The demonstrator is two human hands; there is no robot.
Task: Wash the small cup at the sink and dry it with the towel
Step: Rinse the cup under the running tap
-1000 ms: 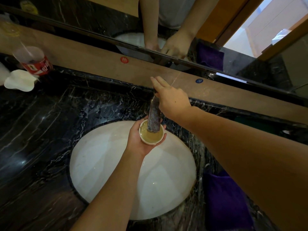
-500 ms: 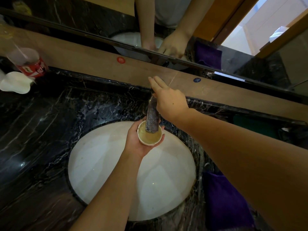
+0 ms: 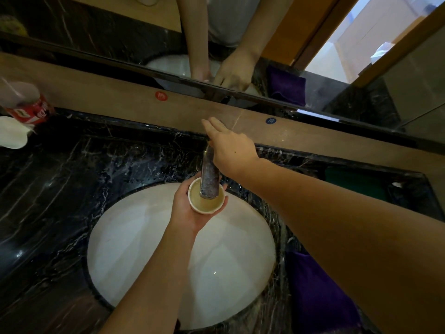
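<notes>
Little has moved: left hand (image 3: 190, 208) still grips the cup (image 3: 206, 200) under the faucet (image 3: 210, 175), right hand (image 3: 231, 148) open-fingered on its handle, so rinsing continues.

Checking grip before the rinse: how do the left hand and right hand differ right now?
The left hand curls around the small cup over the basin; the right hand holds nothing. The left sits under the faucet spout; the right rests at its top, fingers straight. Both are bare.
</notes>
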